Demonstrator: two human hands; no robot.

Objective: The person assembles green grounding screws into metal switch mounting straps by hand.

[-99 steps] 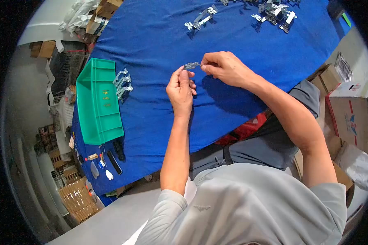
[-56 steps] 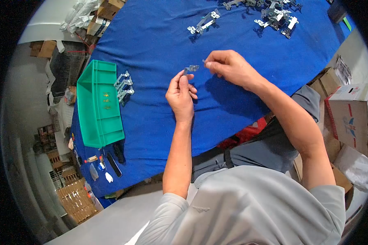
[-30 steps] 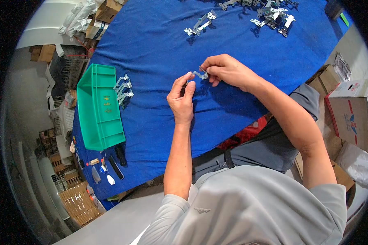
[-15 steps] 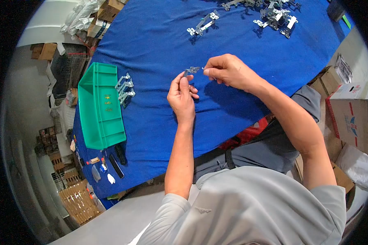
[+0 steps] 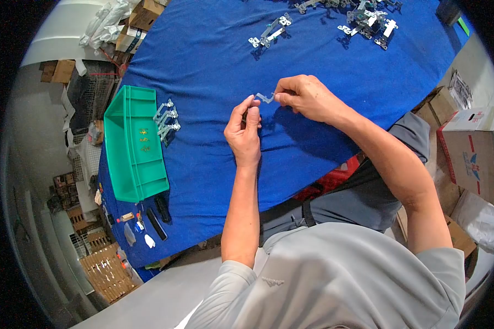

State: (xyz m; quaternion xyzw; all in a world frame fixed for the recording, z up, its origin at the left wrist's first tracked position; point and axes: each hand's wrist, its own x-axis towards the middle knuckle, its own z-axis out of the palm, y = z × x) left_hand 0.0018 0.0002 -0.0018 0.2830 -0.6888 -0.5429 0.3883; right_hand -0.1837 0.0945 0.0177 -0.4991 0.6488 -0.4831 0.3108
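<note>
While the small metal bracket (image 5: 265,98) hung in the air just above the blue cloth (image 5: 214,66), between the two hands, nothing lay under it or between it and the person. The right hand (image 5: 307,98) pinched one end of it between thumb and forefinger, the other fingers curled in. The left hand (image 5: 243,134) stood upright with thumb and forefinger drawn narrow at the other end. They met the metal, though it could not be told whether they actually gripped it.

Well to the left sat a green tray (image 5: 134,145), with a few small brass pieces (image 5: 143,139) on its floor. A short row of finished brackets (image 5: 165,119) lay just beside its far wall. Farther up the cloth lay a loose pair of brackets (image 5: 269,32), and at the far edge a tangled heap of parts (image 5: 368,19). All of these were well apart from the hands. Near the tray's close end lay some dark hand tools (image 5: 158,215) and a few small pale bits. Cardboard boxes (image 5: 469,153) stood on the floor to the right.

The bracket was thin, bright stamped metal, a flat strip with a bend. The cloth was matt and softly wrinkled, draped over the table's edge. The tray was smooth moulded plastic, rectangular, with upright walls and a ridge down its middle.
</note>
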